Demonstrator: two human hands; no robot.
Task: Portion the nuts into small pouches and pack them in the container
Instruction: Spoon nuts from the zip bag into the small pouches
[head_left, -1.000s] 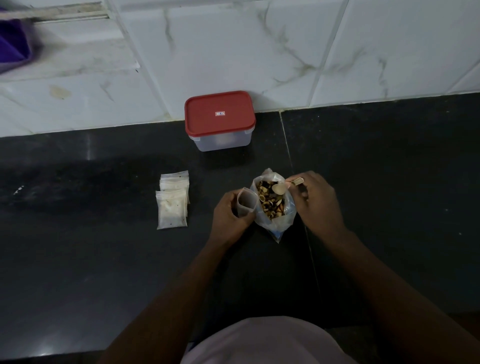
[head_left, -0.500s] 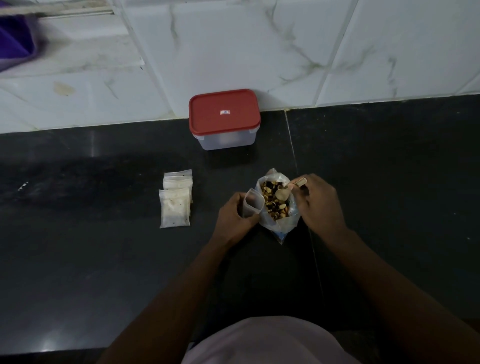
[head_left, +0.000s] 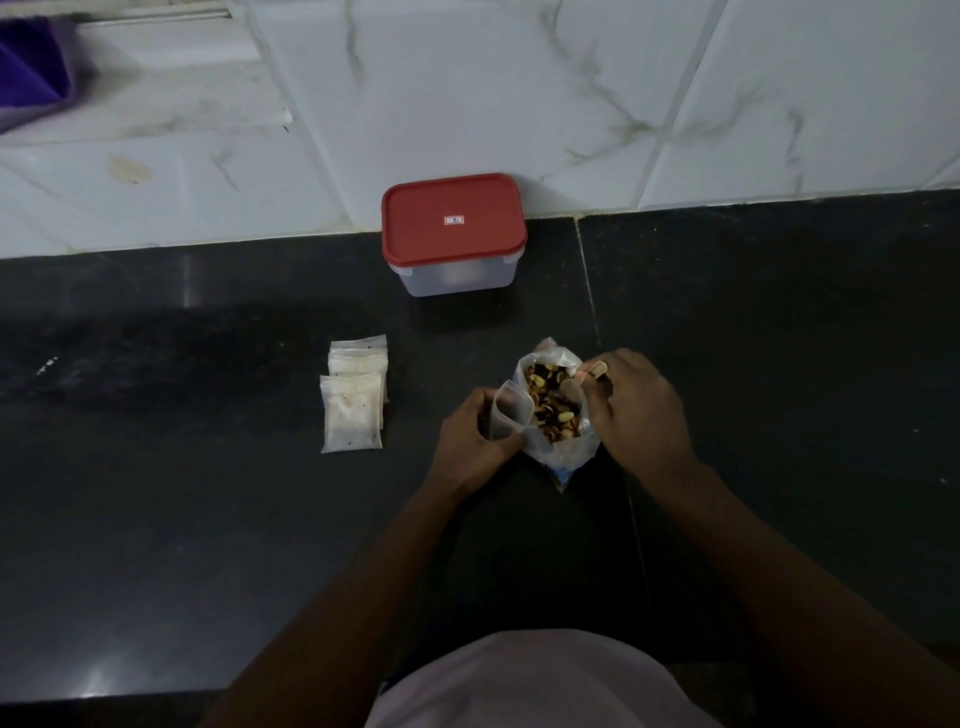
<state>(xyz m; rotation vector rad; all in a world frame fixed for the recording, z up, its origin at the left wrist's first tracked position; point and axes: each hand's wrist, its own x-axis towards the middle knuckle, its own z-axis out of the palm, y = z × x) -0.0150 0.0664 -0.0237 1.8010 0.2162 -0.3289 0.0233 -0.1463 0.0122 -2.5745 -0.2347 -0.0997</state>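
A clear plastic bag of mixed nuts (head_left: 553, 410) stands open on the black counter. My left hand (head_left: 472, 439) holds a small clear pouch (head_left: 510, 415) open, right against the bag's left side. My right hand (head_left: 636, 410) grips a small wooden spoon (head_left: 582, 382) whose bowl lies in the nuts at the bag's mouth. A stack of small white pouches (head_left: 356, 397) lies flat to the left. A clear container with a red lid (head_left: 453, 228) stands shut against the wall behind the bag.
The black counter (head_left: 779, 338) runs wide on both sides, with a marble-tiled wall behind it. A purple object (head_left: 31, 73) shows at the top left corner. The counter's front edge is near my body.
The spoon's bowl has dipped a little lower into the nuts. Both hands stay beside the bag, and the camera view has shifted slightly.
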